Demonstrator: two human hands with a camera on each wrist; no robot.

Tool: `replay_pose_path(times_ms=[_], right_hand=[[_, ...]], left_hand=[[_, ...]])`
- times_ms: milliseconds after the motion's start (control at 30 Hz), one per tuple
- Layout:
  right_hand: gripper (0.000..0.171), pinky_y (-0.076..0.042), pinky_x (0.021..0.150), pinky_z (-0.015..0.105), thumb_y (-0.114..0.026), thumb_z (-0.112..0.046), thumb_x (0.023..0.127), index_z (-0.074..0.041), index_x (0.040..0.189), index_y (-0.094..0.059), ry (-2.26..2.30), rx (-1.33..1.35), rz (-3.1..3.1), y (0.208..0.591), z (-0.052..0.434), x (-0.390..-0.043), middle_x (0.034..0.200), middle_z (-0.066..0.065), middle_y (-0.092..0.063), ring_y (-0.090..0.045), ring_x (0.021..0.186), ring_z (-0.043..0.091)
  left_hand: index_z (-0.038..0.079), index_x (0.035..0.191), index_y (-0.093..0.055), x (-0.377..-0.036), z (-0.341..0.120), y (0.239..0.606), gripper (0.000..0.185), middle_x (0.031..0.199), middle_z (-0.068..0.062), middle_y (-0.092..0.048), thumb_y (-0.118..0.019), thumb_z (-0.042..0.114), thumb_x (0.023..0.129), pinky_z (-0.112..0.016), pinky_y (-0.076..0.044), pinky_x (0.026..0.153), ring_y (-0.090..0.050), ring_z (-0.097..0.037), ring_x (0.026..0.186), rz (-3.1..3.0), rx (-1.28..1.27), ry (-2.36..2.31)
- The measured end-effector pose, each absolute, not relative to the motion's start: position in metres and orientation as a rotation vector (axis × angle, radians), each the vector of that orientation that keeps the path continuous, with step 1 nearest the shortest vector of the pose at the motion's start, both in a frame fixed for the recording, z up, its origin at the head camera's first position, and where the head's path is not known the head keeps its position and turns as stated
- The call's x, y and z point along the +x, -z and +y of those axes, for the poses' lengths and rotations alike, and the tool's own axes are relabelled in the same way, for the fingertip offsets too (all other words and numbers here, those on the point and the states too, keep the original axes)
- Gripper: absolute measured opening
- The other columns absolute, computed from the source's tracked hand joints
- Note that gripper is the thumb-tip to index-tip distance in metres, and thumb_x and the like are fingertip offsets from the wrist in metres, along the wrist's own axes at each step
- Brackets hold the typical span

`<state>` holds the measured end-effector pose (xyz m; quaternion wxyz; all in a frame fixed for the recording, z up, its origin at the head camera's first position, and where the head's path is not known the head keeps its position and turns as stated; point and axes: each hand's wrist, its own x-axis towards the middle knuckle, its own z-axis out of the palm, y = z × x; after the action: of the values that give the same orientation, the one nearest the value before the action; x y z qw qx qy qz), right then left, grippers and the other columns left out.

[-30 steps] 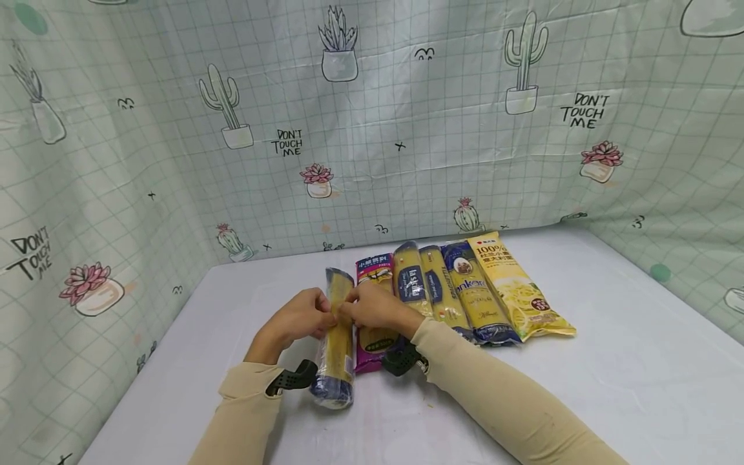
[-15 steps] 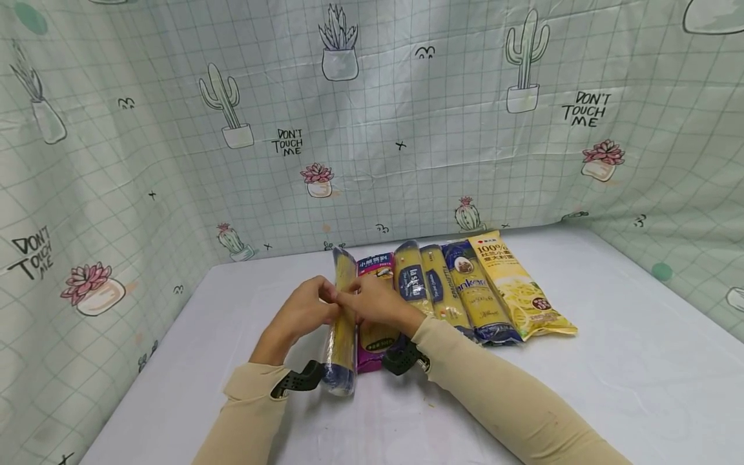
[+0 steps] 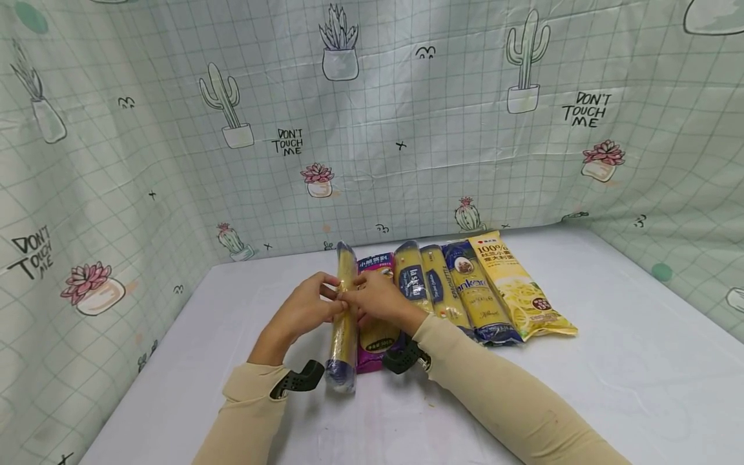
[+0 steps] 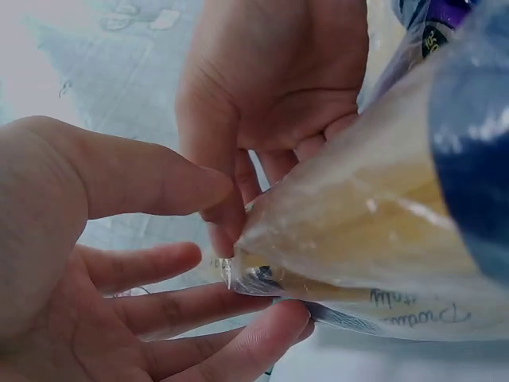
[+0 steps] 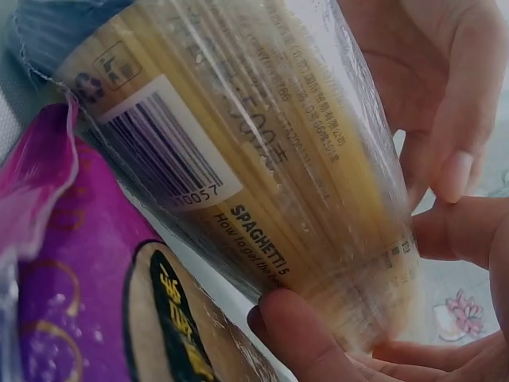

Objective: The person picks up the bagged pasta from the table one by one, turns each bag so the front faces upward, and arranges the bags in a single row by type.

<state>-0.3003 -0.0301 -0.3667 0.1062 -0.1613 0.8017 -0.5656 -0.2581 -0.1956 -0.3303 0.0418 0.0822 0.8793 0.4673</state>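
Note:
A clear-wrapped pack of spaghetti (image 3: 343,339) with dark blue ends stands between both hands in the head view, turned so that a narrow side shows. My right hand (image 3: 380,300) pinches the wrap at the pack's middle; its thumb and fingers lie along the pack in the right wrist view. My left hand (image 3: 308,307) is at the pack's left side. Seen from the left wrist, its fingers are spread, some fingertips touching the wrap, and its thumb reaches the right hand's finger. A barcode (image 5: 171,143) and "SPAGHETTI 5" face the right wrist camera.
Right beside the held pack lies a purple pasta bag (image 3: 378,352). Further right, a row holds a la stella pack (image 3: 414,281), a slim spaghetti pack (image 3: 444,294), a blue-ended pack (image 3: 482,297) and a yellow bag (image 3: 520,290). A patterned curtain backs the white table (image 3: 628,387).
The pack has moved slightly up and right, toward the purple bag, and rolled to look narrower. Both hands shifted a little with it; the left fingers are now more spread. The other packs stayed put.

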Motion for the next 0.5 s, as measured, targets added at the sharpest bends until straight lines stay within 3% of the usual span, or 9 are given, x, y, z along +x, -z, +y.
replay_pose_path(times_ms=[333, 500], right_hand=[[0.050, -0.059, 0.057, 0.040, -0.064, -0.011, 0.094, 0.011, 0.135, -0.047, 1.822, -0.352, 2.197, 0.3677, -0.0309, -0.3045, 0.087, 0.020, -0.069, -0.072, 0.068, 0.028], [0.048, -0.060, 0.059, 0.039, -0.063, -0.004, 0.088, 0.011, 0.131, -0.051, 1.877, -0.344, 2.151, 0.3688, -0.0303, -0.3081, 0.089, 0.020, -0.069, -0.071, 0.068, 0.028]], left_hand=[[0.003, 0.130, -0.057, -0.2540, -0.1992, 0.3240, 0.037, 0.123, -0.016, -0.064, -0.064, 0.021, 0.098, -0.043, -0.055, 0.083, -0.068, -0.024, 0.087, 2.666, 0.261, -1.361], [0.004, 0.131, -0.057, -0.2548, -0.2034, 0.3206, 0.039, 0.129, -0.014, -0.062, -0.063, 0.025, 0.099, -0.043, -0.054, 0.088, -0.065, -0.025, 0.100, 2.608, 0.291, -1.353]])
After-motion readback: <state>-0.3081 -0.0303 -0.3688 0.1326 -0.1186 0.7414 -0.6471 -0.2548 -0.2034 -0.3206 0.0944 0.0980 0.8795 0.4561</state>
